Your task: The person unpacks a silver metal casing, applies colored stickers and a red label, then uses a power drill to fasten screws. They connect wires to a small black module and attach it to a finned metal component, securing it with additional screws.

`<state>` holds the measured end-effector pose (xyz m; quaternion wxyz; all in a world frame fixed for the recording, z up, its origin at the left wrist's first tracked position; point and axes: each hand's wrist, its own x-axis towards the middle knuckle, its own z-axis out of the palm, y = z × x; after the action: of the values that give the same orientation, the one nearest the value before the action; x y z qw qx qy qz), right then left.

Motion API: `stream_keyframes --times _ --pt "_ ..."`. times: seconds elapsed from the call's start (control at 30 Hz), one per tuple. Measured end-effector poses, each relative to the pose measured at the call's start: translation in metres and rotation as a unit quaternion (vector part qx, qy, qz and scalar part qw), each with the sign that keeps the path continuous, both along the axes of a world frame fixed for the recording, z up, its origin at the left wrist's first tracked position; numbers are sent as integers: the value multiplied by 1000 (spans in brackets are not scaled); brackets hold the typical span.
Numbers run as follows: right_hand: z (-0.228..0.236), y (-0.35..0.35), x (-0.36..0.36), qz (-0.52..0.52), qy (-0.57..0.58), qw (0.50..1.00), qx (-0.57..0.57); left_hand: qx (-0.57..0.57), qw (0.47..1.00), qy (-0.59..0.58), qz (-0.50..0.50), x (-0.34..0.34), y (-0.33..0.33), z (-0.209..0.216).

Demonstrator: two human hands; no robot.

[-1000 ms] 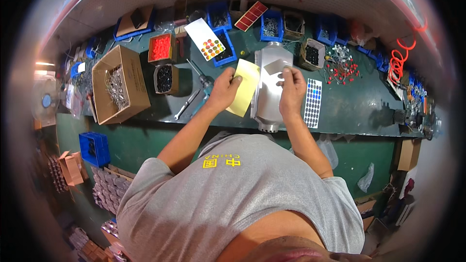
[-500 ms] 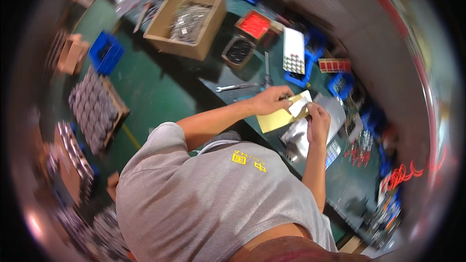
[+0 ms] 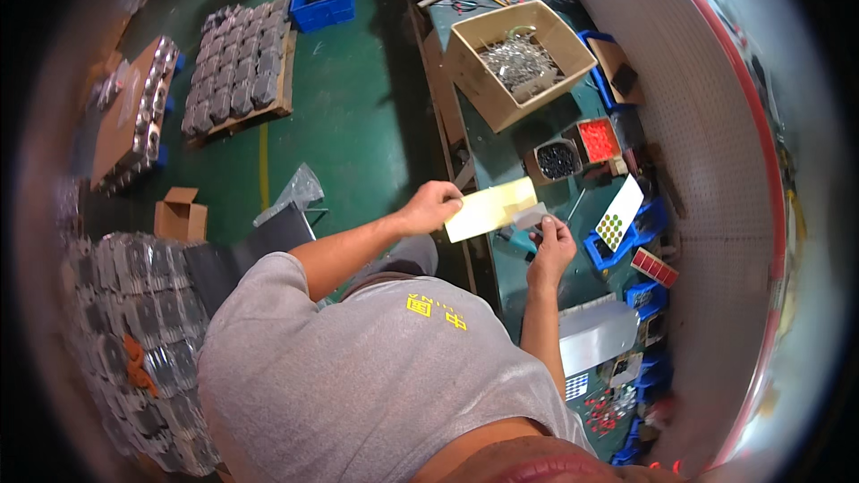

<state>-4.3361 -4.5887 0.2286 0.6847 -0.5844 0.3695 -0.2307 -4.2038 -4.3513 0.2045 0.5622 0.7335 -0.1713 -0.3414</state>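
My left hand [image 3: 431, 207] pinches the left end of a pale yellow sheet [image 3: 488, 208], which is held out flat above the workbench's near edge. Between the thumb and fingers of my right hand [image 3: 552, 249] is a small whitish-grey slip [image 3: 530, 216]. The slip lies across the sheet's right end; whether it sticks to the sheet I cannot tell. Under my right hand, a teal tool handle [image 3: 517, 240] shows in part on the bench. Just beyond the sheet stands a small box of black parts [image 3: 557, 161].
A large cardboard box of metal parts [image 3: 461, 63], a box of red parts [image 3: 597, 140], a dotted sticker sheet [image 3: 624, 206] and blue bins [image 3: 608, 255] line the bench. A clear-topped metal piece [image 3: 598, 335] lies nearer. Stacked grey parts [image 3: 237, 67] and a blue crate [image 3: 324, 0] stand on the floor.
The view has turned, showing more floor at the left. My hands have moved left and apart, so more of the yellow sheet shows and the slip sits at its right end.
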Motion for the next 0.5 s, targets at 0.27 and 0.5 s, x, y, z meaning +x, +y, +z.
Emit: stream_keyframes --times 0.27,0.5 --pt "-29 13 91 73 105 990 -56 44 936 128 325 169 72 -162" --pt "-33 35 152 59 271 961 -20 137 891 171 398 326 40 -317"
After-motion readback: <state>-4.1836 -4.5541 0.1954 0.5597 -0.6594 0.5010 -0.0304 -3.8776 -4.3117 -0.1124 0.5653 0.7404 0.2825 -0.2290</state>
